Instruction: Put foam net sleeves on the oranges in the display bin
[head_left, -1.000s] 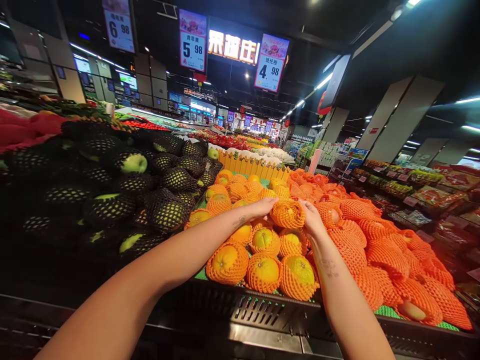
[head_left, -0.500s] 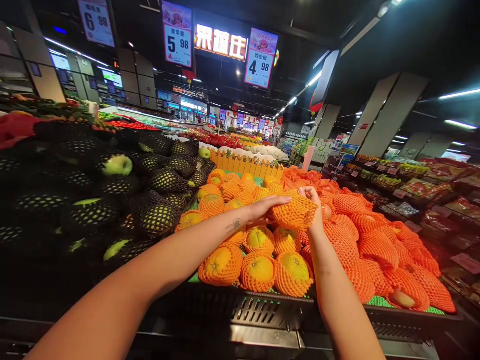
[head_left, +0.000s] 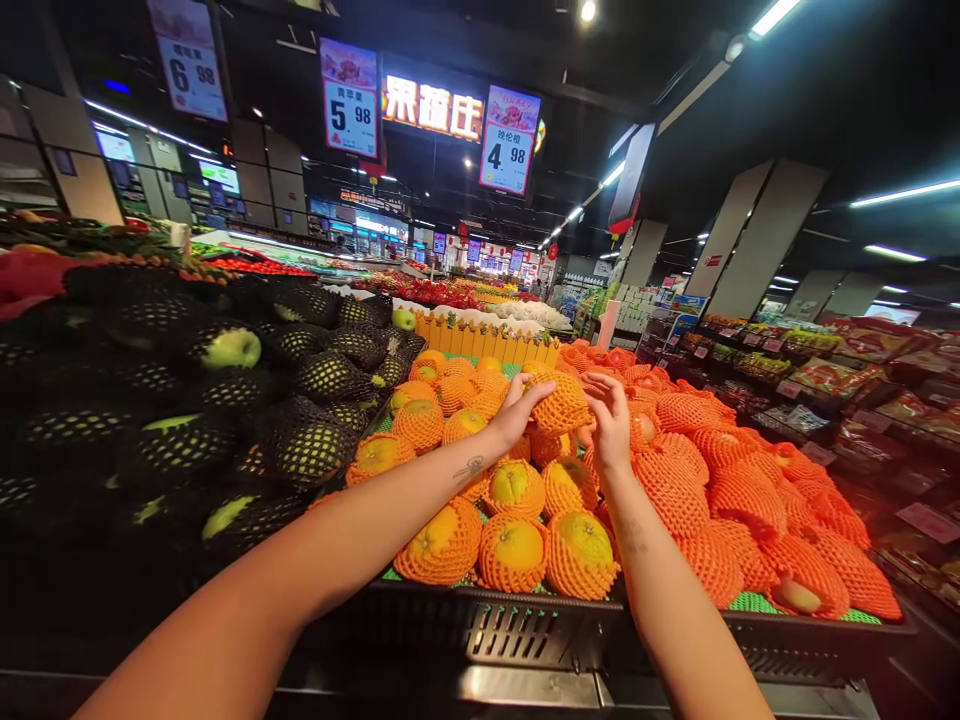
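An orange in an orange foam net (head_left: 561, 403) is raised over the pile, its net covering most of the side I see. My left hand (head_left: 519, 410) is closed around its left side, thumb laid across the top. Beside the fruit's right edge, my right hand (head_left: 611, 420) has its fingers bent and apart; whether the fingertips touch the net I cannot tell. Below both hands lie several netted oranges (head_left: 512, 543), some with bare yellow-green tops showing. They rest on a green mat in a black display tray (head_left: 525, 598).
Green fruit in black foam nets (head_left: 315, 450) fills the left side. Fruit in red-orange nets (head_left: 742, 490) is heaped at the right. A low yellow picket fence (head_left: 487, 338) stands behind the oranges. Price signs (head_left: 510, 140) hang overhead, and packaged goods (head_left: 840, 380) line shelves at far right.
The net's right end, stretched out in my right hand before, now sits close around the orange. My right fingers have loosened, and both hands have shifted slightly left.
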